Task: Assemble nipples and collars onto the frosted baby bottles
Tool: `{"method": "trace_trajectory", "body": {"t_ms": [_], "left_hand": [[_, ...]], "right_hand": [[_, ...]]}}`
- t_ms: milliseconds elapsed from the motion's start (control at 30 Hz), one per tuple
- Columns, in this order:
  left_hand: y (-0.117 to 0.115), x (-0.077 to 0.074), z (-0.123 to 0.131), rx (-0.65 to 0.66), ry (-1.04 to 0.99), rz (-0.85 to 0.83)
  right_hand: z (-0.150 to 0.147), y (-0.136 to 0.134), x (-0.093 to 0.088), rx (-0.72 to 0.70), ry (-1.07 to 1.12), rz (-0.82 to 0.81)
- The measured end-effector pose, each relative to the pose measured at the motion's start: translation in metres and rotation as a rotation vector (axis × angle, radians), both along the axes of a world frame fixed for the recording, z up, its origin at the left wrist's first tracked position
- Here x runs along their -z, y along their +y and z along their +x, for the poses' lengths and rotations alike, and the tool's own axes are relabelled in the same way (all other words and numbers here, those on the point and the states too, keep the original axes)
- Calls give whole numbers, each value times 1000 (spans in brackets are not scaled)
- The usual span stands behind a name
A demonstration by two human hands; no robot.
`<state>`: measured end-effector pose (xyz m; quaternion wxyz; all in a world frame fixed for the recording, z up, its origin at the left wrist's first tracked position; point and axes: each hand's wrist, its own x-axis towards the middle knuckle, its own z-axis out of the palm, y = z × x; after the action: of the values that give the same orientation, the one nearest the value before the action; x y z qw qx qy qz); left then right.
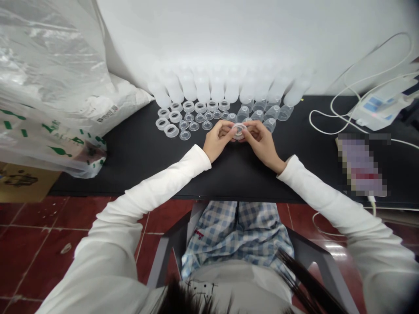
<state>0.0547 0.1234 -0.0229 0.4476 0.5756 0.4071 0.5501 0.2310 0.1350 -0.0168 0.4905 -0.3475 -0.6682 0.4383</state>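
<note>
My left hand [220, 138] and my right hand [259, 141] meet over the black table, fingers closed around the edges of a clear plastic ring [239, 130]. Something clear, perhaps a silicone nipple, shows inside the ring, but I cannot make it out fully. Left of the hands lie several loose screw rings [171, 130] and clear, wide-brimmed nipples [194, 126]. Behind and to the right are clear dome caps [273, 112]. A row of frosted white bottles [218, 89] stands along the wall.
A plastic bag with green print [55, 144] and a white parcel [114, 104] crowd the table's left side. On the right lie a phone [362, 168], white cables [337, 114] and a white power strip [375, 107]. The table's front edge [229, 198] runs above my lap.
</note>
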Motion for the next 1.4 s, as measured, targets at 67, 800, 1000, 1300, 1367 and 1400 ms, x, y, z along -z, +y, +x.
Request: {"method": "trace_trajectory", "body": {"t_ms": [67,800,1000,1300,1367,1400], "left_hand": [[-3,-2,0,5,35,20],[-11,-5,3,9,57,43],[-16,-12,5,-48,194,125],[-17,-6,7,-64,101,74],[-16,-5,6,-54,59,61],[-16,-6,6,-42,43,62]], "right_hand": [[0,-3,-4,26,-17,47],[-5,-18,-11,111,-107,90],[-9,-23,-12,150,-131,167],[-8,-21,-8,95,-161,145],[-6,-21,-8,38,-154,122],[-6,-21,-9,10,-139,109]]}}
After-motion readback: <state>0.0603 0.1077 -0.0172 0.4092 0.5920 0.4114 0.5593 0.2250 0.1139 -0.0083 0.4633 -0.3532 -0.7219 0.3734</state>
